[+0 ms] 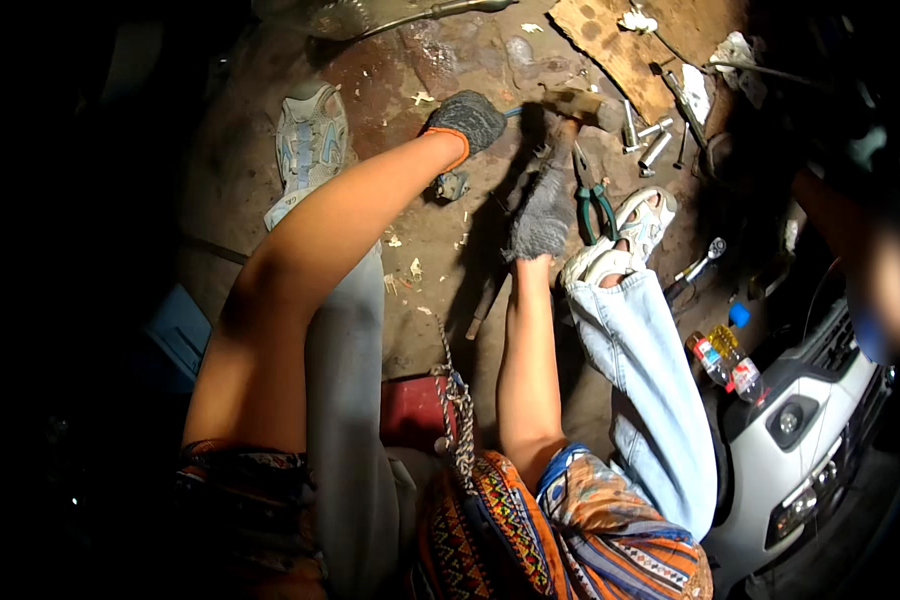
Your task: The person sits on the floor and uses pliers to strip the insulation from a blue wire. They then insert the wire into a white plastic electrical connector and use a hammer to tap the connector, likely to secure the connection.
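Observation:
My left hand (467,122), in a dark grey work glove with an orange cuff, is closed. From its right side sticks the end of a thin blue rod (513,111); the rest of the rod is hidden in the glove. Just below this hand a small, dirty metal part (451,186) shows, partly covered. My right hand (542,225), gloved in grey, grips a hammer (595,108) by its wooden handle. The hammer's head is up and to the right of the left hand, close to the rod's end. Green-handled pliers (597,210) lie right of my right hand.
Metal sockets (654,150), a ratchet (705,258) and cardboard (620,45) lie on the stained floor (420,260). Bottles (725,362) stand or lie by a car's front end (780,440). Another person (885,280) is at the right. A long-handled tool (420,18) lies at the top.

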The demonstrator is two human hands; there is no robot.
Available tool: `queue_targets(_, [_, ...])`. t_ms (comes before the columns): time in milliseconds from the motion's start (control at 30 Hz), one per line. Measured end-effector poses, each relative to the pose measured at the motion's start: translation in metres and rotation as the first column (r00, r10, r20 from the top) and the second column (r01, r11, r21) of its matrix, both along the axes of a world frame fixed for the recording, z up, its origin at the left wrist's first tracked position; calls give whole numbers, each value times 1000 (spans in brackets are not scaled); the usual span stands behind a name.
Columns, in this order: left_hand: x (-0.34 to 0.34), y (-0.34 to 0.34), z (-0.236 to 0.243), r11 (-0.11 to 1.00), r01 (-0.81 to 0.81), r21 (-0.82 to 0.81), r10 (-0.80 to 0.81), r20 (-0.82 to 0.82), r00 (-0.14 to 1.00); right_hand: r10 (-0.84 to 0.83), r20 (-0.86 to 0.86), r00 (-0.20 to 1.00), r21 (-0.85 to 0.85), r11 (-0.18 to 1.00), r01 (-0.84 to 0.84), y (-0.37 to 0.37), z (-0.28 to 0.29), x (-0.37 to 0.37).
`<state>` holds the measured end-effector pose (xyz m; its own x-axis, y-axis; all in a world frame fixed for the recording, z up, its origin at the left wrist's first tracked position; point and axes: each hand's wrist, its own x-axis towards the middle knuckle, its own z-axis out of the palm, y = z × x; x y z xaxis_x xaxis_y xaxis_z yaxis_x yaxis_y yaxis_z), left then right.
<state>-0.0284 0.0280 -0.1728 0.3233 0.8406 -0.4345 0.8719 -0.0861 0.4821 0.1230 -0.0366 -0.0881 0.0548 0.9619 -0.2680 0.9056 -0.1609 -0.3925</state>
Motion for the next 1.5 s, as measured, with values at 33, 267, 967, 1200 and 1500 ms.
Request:
queue_targets(33, [-5, -9, -1, 1000, 11, 29, -10, -31, 999, -155, -265, 952, -88, 987, 136, -2, 15, -6])
queue_targets(267, [2, -6, -3, 984, -145, -102, 144, -23, 989, -202, -118, 972, 65, 975, 210, 3, 9, -17])
queue_targets(967, [5, -6, 37, 873, -463, -151, 480, 105, 871, -69, -149, 986, 39, 996, 76, 11, 10, 5])
queue_targets(1200, [9, -1, 26, 935, -336, -118, 342, 38, 939, 272, 405, 873, 62, 944, -323, -2, -51, 8])
queue_targets(1500, [-11, -10, 39, 877, -419, -234, 478, 362, 800, -938, -326, 118, -870, 347, 351, -42, 8, 1])
